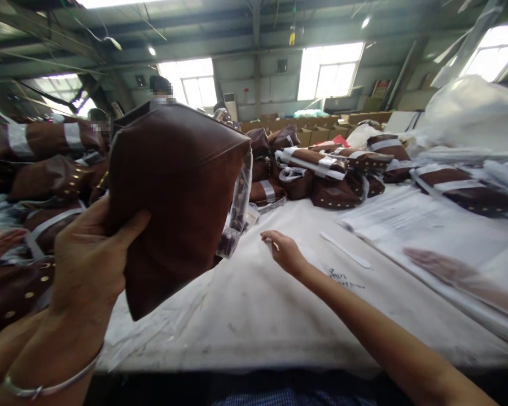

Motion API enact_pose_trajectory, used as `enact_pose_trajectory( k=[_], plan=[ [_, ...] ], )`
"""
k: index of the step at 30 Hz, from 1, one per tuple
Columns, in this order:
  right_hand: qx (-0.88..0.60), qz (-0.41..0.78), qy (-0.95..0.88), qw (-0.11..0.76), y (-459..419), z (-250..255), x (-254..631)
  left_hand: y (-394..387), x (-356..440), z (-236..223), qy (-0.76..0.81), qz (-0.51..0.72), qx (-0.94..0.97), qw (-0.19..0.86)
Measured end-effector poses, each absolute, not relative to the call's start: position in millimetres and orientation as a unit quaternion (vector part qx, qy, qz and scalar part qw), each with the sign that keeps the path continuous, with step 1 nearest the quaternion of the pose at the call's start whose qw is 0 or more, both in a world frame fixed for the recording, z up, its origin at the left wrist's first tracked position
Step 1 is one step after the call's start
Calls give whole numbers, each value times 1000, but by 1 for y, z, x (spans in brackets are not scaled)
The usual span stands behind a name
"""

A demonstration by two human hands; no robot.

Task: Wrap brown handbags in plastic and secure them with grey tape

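My left hand (93, 254) grips a brown leather bag (173, 192) by its near left side, thumb flat across the face. The bag is raised above the white-covered table (254, 316) and tilted, with a stitched seam near its top. Clear plastic wrapping (237, 208) with dark pieces inside shows at its right edge. To the right of the bag, my right hand (283, 251) hovers over the table, apart from the bag. Its fingers are curled together, with a small whitish bit near the fingertips that I cannot make out.
Brown studded bags with pale bands lie heaped at the back (334, 192) and left (51, 180). A white strip (346, 251) rests beside handwriting on the cover. Plastic sheets (440, 237) spread at right. Another person's hand (0, 245) shows at the left edge; cardboard boxes stand behind.
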State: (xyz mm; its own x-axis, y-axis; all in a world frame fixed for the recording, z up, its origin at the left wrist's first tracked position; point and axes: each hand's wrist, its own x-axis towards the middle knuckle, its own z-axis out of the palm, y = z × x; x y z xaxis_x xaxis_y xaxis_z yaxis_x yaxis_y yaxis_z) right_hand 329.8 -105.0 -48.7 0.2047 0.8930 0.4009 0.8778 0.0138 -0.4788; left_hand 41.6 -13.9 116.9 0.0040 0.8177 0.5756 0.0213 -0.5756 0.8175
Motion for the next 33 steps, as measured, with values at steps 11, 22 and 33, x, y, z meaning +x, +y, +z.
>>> enact_pose_trajectory(
  k=[11, 22, 33],
  plan=[
    [-608, 372, -640, 287, -349, -27, 284, -18, 54, 107, 289, 641, 633, 324],
    [-866, 85, -398, 290, -268, -82, 344, -31, 57, 98, 260, 614, 647, 370],
    [-784, 154, -411, 439, -200, -103, 384, -39, 52, 92, 231, 610, 647, 395]
  ],
)
